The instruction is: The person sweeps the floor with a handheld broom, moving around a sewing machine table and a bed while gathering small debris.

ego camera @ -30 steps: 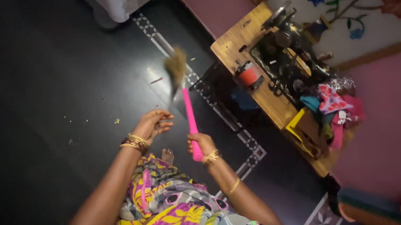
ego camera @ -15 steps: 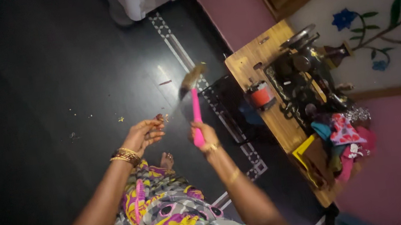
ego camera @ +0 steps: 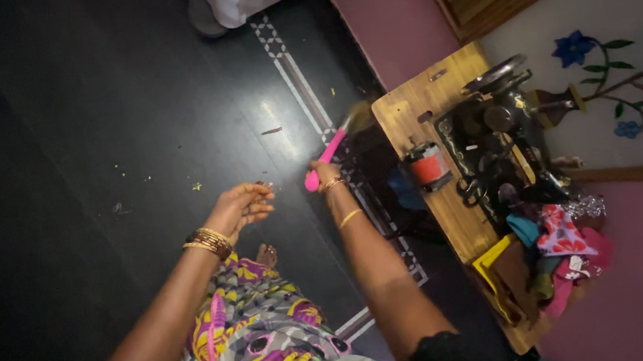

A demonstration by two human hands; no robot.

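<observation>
I am noting the broom (ego camera: 332,149) swinging right since a second ago, its bristles now reaching beneath the sewing table (ego camera: 423,112) at frame centre. Right hand (ego camera: 327,177) is gripping its pink handle; left hand (ego camera: 241,207) hangs loosely curled, empty.

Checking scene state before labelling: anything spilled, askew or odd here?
Yes. Small bits of debris lie scattered on the dark floor ahead of the empty left hand. The right hand holds a pink-handled broom toward the sewing table, where loose cloth scraps are heaped untidily at one end.
</observation>
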